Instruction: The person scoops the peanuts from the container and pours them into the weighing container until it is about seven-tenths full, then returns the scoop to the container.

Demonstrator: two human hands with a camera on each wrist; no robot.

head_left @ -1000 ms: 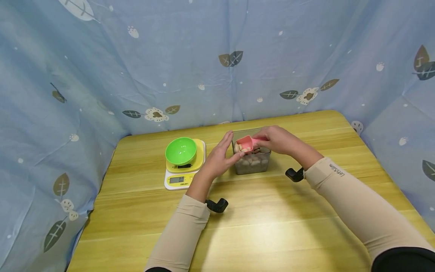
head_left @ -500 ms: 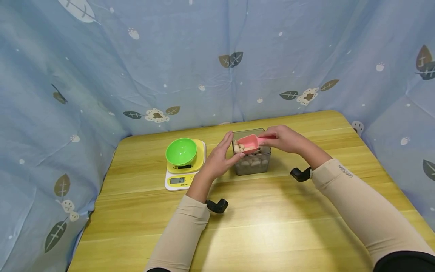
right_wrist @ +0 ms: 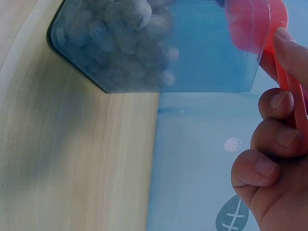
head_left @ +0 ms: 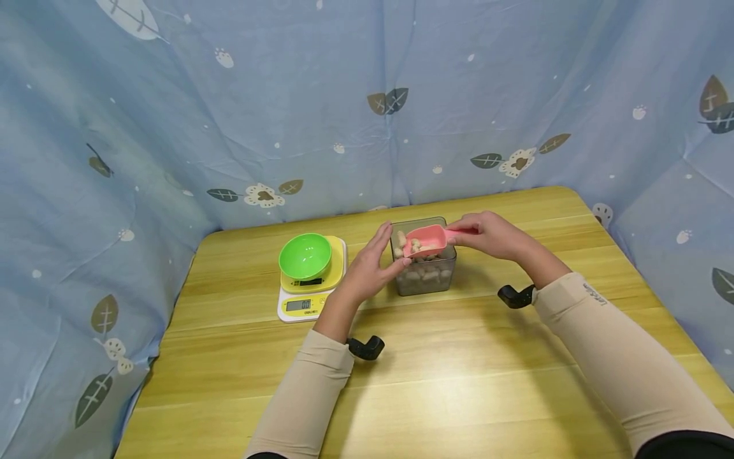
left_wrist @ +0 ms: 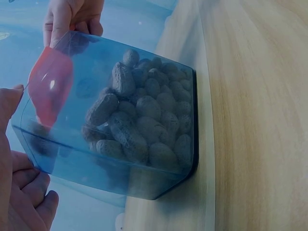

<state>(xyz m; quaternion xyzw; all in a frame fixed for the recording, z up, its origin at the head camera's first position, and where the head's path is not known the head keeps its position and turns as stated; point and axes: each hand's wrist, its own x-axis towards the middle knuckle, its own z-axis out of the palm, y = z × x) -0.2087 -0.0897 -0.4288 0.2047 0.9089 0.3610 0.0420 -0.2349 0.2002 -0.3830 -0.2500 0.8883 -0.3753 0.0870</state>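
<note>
Pinching the handle of the pink scoop [head_left: 427, 237] in my right hand [head_left: 490, 236]: thumb on one face, fingers curled round the other. Scoop bowl sits at the mouth of the clear, smoke-tinted container [head_left: 411, 225], above the fill; the handle runs out past the rim on my right. Scoop contents: a few pale shelled-looking pieces [head_left: 415, 245], gathered toward the lip; exact count unclear.

Left hand [head_left: 369, 271]: spread, fingers laid along the container's left side near the rim, thumb reaching to the front corner beside the scoop's lip. Thumb-to-scoop contact: cannot tell.

Container contents: whole peanuts [left_wrist: 149, 108] in their shells, heaped unevenly over the lower part, seen through the walls in both wrist views. A bare band of wall shows between heap and rim. Container stands upright on the wood-grain table [head_left: 459, 382].

To the left, apart from the container: green bowl [head_left: 306, 256], upright on the yellow platform of a white-and-yellow kitchen scale [head_left: 337, 258]; its glossy inside is visible to the bottom. Display [head_left: 298, 305] reads 0.0. My left wrist lies across the view of the scale's lower right corner. Blue leaf-print curtain [head_left: 321, 95] hangs behind the table.
</note>
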